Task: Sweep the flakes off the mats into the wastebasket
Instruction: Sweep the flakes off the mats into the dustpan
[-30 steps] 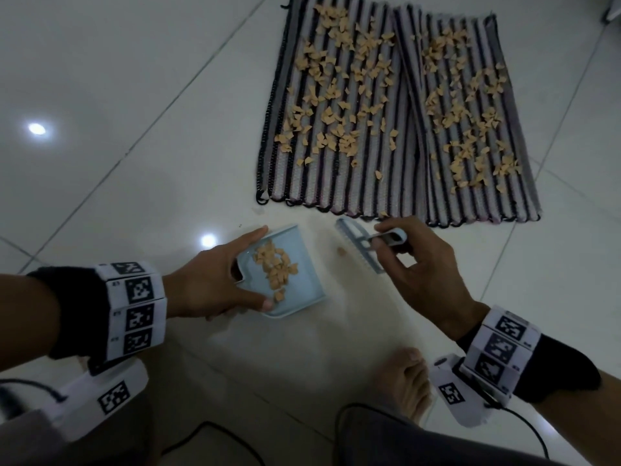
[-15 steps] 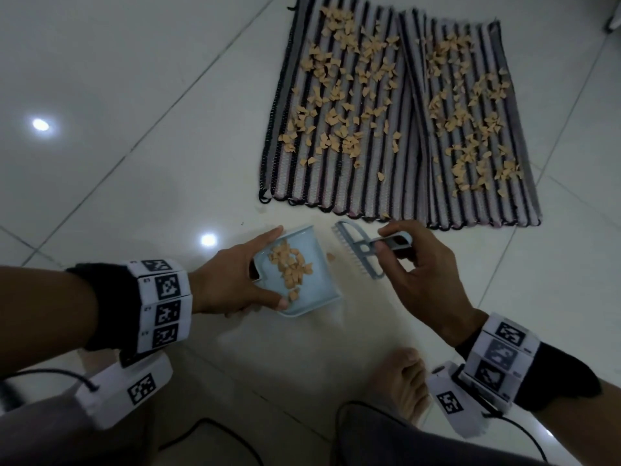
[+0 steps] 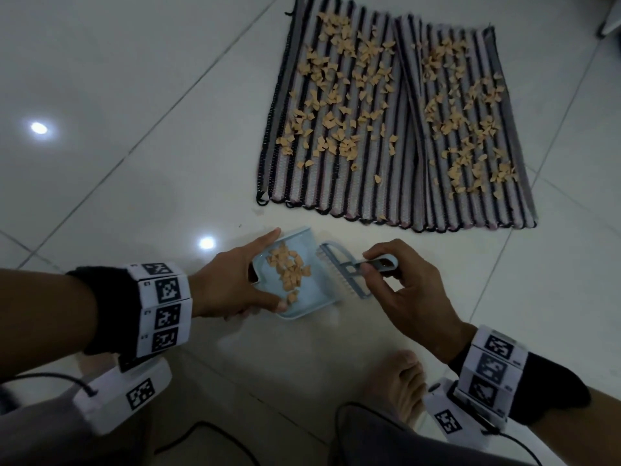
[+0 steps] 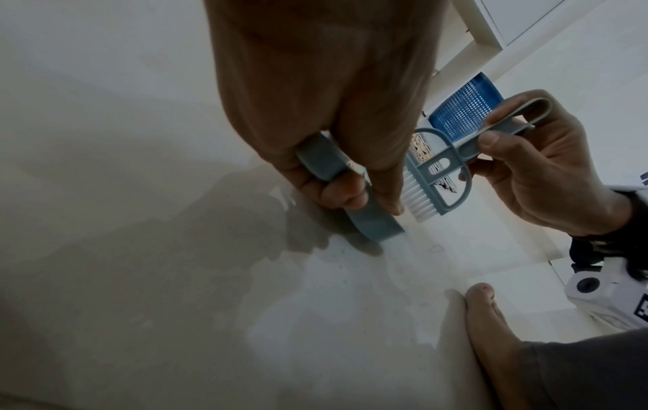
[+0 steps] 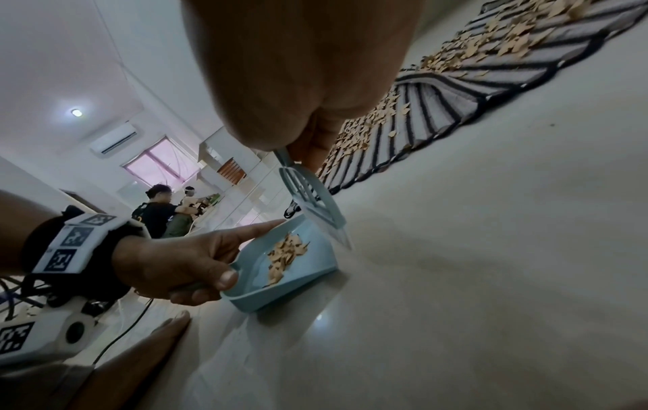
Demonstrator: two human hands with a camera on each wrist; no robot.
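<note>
Two striped mats (image 3: 339, 183) (image 3: 470, 203) lie side by side on the tiled floor, both strewn with tan flakes (image 3: 339, 95). Nearer to me, my left hand (image 3: 242, 280) grips the handle of a light blue dustpan (image 3: 312, 297), its index finger stretched along the pan's side. A small heap of flakes (image 3: 289, 270) lies in the pan (image 5: 315, 269). My right hand (image 3: 386, 277) pinches the handle of a small blue brush (image 3: 342, 274), whose bristles stand at the pan's open lip. The blue mesh wastebasket (image 4: 462, 111) shows only in the left wrist view, beyond the brush (image 4: 438, 166).
My bare foot (image 3: 400, 381) rests on the floor just behind my right hand. Cables trail from both wrist cameras. White furniture (image 4: 490, 33) stands behind the wastebasket. Two people (image 5: 157, 210) are far off across the room. Bare tile stretches to the left of the mats.
The brush has moved down and left, up against the dustpan's lip. The single flake that lay on the floor between brush and pan is no longer seen there.
</note>
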